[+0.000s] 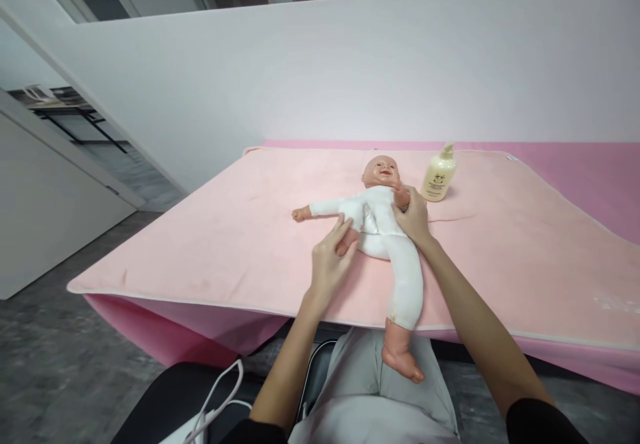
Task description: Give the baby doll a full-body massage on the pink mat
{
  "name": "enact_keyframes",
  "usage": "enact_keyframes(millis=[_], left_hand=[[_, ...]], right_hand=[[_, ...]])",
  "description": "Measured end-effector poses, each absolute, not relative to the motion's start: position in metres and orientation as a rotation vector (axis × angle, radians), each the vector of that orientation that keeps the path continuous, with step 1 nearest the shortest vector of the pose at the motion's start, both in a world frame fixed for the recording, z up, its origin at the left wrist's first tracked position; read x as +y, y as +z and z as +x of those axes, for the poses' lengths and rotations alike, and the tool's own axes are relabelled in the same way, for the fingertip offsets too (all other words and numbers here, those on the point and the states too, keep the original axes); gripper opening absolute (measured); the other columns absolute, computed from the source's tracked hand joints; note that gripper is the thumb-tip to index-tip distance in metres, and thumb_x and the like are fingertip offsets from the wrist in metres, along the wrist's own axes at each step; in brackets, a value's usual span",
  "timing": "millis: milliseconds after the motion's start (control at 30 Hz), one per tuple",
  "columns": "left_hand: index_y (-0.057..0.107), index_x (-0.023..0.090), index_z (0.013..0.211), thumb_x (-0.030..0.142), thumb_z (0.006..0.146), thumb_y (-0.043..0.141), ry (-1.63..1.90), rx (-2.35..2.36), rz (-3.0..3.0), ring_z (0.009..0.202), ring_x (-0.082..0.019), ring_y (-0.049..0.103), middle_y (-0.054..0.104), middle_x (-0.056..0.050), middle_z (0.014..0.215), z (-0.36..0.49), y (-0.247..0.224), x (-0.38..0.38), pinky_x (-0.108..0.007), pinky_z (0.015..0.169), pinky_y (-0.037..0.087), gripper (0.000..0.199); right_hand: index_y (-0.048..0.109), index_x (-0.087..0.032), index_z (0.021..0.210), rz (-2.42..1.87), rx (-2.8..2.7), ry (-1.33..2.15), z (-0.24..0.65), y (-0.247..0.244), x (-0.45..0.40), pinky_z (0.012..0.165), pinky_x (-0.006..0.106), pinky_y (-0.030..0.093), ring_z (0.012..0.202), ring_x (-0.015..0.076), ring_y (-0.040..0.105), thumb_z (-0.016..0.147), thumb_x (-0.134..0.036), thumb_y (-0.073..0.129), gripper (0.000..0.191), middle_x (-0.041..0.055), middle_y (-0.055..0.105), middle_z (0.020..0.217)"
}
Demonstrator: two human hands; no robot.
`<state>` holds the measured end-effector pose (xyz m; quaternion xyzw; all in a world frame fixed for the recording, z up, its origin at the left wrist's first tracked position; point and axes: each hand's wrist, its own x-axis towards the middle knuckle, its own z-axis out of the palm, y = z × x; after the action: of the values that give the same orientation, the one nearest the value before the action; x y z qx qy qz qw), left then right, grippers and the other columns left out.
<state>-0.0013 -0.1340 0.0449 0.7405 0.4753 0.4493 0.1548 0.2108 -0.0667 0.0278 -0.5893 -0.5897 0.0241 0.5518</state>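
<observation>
A baby doll (383,221) with a white cloth body lies face up on the pink mat (240,231). My left hand (331,261) is closed around the doll's bent leg, its bare foot between my thumb and fingers near the belly. The doll's other leg stretches down over the table's front edge. At the doll's raised arm, my right hand (413,216) is wrapped round the forearm near the small hand. The doll's other arm lies stretched out to the left. A pale yellow pump bottle (438,176) stands upright just beyond my right hand.
A white wall (350,77) rises behind the table. Pink cloth (575,191) shows under the mat and hangs at the front. A black chair (165,401) with a white cable (220,411) is at the lower left. My lap lies below the table edge.
</observation>
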Motion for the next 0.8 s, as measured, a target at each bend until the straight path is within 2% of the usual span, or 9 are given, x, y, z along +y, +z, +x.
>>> enact_keyframes(millis=[67, 133, 267, 367, 500, 567, 633, 700, 800], left_hand=[[0.058, 0.02, 0.124, 0.025, 0.08, 0.062, 1.382, 1.387, 2.043, 0.123, -0.025, 0.051, 0.051, -0.007, 0.137, -0.022, 0.041, -0.157, -0.036, 0.101, 0.047, 0.044], [0.061, 0.021, 0.121, 0.026, 0.078, 0.065, 1.418, 1.411, 1.993, 0.12, -0.024, 0.054, 0.055, -0.006, 0.133, -0.043, 0.039, -0.186, -0.034, 0.1, 0.049, 0.043], [0.064, 0.024, 0.117, 0.024, 0.077, 0.067, 1.373, 1.47, 1.975, 0.114, -0.025, 0.06, 0.058, -0.005, 0.13, -0.064, 0.031, -0.238, -0.034, 0.095, 0.054, 0.04], [0.059, 0.025, 0.123, 0.024, 0.076, 0.068, 1.407, 1.601, 1.849, 0.114, -0.025, 0.06, 0.056, -0.006, 0.133, -0.058, 0.015, -0.259, -0.034, 0.095, 0.053, 0.048], [0.056, 0.027, 0.126, 0.024, 0.076, 0.069, 1.328, 1.666, 1.721, 0.105, -0.023, 0.065, 0.062, -0.004, 0.124, -0.045, 0.0, -0.262, -0.035, 0.093, 0.055, 0.052], [0.057, 0.027, 0.125, 0.024, 0.075, 0.069, 1.354, 1.603, 1.737, 0.104, -0.022, 0.065, 0.064, -0.002, 0.122, -0.042, 0.004, -0.254, -0.035, 0.093, 0.055, 0.051], [0.059, 0.025, 0.124, 0.025, 0.075, 0.069, 1.436, 1.556, 1.746, 0.107, -0.022, 0.064, 0.064, -0.002, 0.122, -0.037, 0.014, -0.237, -0.035, 0.096, 0.053, 0.049], [0.06, 0.022, 0.122, 0.026, 0.075, 0.069, 1.528, 1.547, 1.743, 0.11, -0.023, 0.062, 0.064, -0.004, 0.123, -0.028, 0.028, -0.212, -0.035, 0.098, 0.052, 0.049], [0.06, 0.02, 0.123, 0.028, 0.075, 0.069, 1.486, 1.464, 1.843, 0.115, -0.025, 0.059, 0.061, -0.006, 0.126, -0.008, 0.043, -0.166, -0.039, 0.1, 0.049, 0.05]], right_hand=[[0.051, -0.018, 0.107, -1.356, -1.111, 0.16, 0.213, 0.029, -0.066, 0.089, 0.04, 0.045, 0.097, 0.0242, 0.057, 0.072, -0.032, 0.058, 0.039, 0.0095, 0.063, 0.102], [0.046, -0.018, 0.114, -1.312, -0.845, 0.188, 0.219, 0.03, -0.064, 0.094, 0.039, 0.044, 0.11, 0.0234, 0.055, 0.073, -0.035, 0.06, 0.047, 0.0122, 0.059, 0.115], [0.029, -0.019, 0.125, -1.291, -0.582, 0.082, 0.241, 0.021, -0.057, 0.11, 0.042, 0.031, 0.136, 0.0201, 0.032, 0.076, -0.028, 0.052, 0.055, 0.0167, 0.028, 0.146], [0.013, -0.018, 0.134, -1.376, -0.479, 0.08, 0.259, 0.008, -0.053, 0.115, 0.045, 0.018, 0.142, 0.0184, 0.018, 0.076, -0.023, 0.047, 0.068, 0.018, 0.013, 0.151], [0.0, -0.007, 0.14, -1.448, -0.403, 0.168, 0.271, 0.001, -0.051, 0.117, 0.042, 0.014, 0.143, 0.0189, 0.012, 0.073, -0.019, 0.048, 0.083, 0.0209, 0.006, 0.152], [-0.002, -0.005, 0.141, -1.462, -0.425, 0.186, 0.27, 0.006, -0.051, 0.117, 0.042, 0.014, 0.143, 0.0193, 0.012, 0.072, -0.018, 0.049, 0.087, 0.0207, 0.006, 0.153], [0.001, -0.009, 0.143, -1.437, -0.542, 0.154, 0.263, 0.015, -0.053, 0.116, 0.042, 0.018, 0.142, 0.0195, 0.017, 0.072, -0.017, 0.049, 0.086, 0.0175, 0.011, 0.153], [0.01, -0.016, 0.145, -1.376, -0.782, 0.117, 0.251, 0.024, -0.057, 0.112, 0.04, 0.027, 0.137, 0.0197, 0.029, 0.072, -0.016, 0.048, 0.083, 0.012, 0.024, 0.151], [0.034, -0.025, 0.141, -1.299, -1.328, 0.103, 0.23, 0.032, -0.065, 0.103, 0.04, 0.038, 0.121, 0.0208, 0.047, 0.072, -0.011, 0.045, 0.07, 0.0058, 0.049, 0.135]])
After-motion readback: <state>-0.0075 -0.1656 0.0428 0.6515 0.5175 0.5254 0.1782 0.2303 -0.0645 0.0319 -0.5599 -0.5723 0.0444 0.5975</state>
